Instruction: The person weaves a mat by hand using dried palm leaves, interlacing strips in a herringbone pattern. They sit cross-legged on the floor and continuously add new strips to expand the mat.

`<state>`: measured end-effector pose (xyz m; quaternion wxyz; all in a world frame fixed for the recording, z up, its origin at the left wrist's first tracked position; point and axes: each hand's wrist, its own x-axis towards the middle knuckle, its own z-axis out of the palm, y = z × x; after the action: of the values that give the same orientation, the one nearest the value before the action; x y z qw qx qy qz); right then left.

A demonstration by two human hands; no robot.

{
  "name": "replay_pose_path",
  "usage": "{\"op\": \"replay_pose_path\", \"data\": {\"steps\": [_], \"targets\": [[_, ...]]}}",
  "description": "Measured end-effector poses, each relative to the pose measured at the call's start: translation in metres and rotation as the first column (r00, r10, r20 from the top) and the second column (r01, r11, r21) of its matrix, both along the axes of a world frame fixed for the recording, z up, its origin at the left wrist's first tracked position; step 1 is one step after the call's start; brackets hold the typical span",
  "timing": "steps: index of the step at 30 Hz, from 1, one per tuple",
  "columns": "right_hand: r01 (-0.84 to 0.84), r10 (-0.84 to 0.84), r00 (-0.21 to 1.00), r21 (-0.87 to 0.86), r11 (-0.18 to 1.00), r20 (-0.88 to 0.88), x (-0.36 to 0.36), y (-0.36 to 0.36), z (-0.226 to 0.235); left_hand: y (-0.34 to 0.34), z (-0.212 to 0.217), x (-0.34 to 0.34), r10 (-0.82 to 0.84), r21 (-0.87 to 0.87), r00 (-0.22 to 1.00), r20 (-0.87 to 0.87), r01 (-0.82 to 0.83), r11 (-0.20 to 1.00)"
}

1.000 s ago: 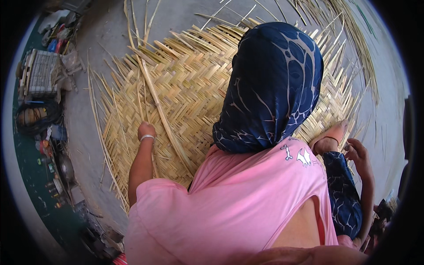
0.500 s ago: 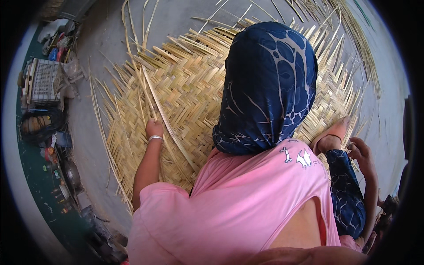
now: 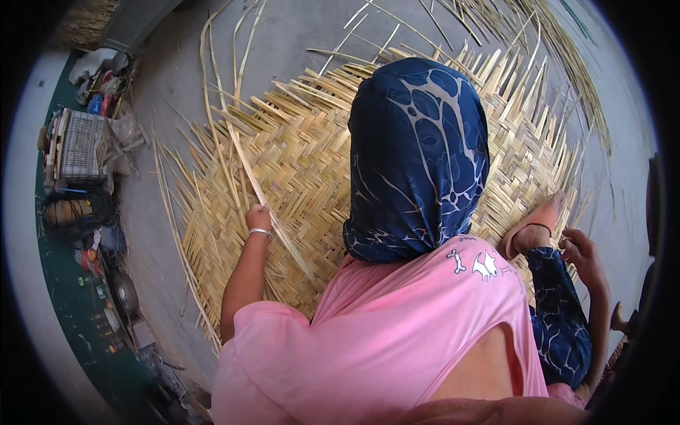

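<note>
A herringbone-woven reed mat (image 3: 315, 170) with loose, uneven ends lies on the floor in front of me. My left hand (image 3: 258, 218), with a pale bracelet at the wrist, is closed over its left part. A wide pale reed strip (image 3: 249, 168) runs past the knuckles and appears gripped, though the fingertips are hidden. Thinner strips lie just left of the fist. To the right, my right hand (image 3: 582, 256) rests near my foot (image 3: 535, 223) in a pinkish shoe. Its fingers are loosely bent and apart, with nothing visible in them.
My bent knee (image 3: 421, 156), in dark blue patterned cloth, hides the mat's middle. Loose reeds (image 3: 574, 67) lie on the grey floor at the far right. Along the left stand a pale slatted crate (image 3: 81, 145), a black bag (image 3: 74, 211) and mixed clutter.
The whole view has shifted slightly, moving the scene down and right. My left fist sits closer against the wide strip, with the thin strips now to its left. My right hand has barely moved.
</note>
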<state>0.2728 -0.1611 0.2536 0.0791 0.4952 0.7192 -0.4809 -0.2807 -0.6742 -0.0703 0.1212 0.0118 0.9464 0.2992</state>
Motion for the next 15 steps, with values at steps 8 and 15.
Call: {"op": "replay_pose_path", "data": {"steps": [8,15], "targets": [[-0.035,0.035,0.999,0.008,0.999,-0.018,-0.001,-0.009,0.001,0.155,0.209,-0.08,0.074,0.666,0.964,0.254,-0.23,0.709],[-0.035,0.035,0.999,0.012,0.999,0.007,-0.019,-0.013,0.013,0.377,0.374,-0.005,-0.722,0.811,0.688,-0.072,0.462,0.359]]}}
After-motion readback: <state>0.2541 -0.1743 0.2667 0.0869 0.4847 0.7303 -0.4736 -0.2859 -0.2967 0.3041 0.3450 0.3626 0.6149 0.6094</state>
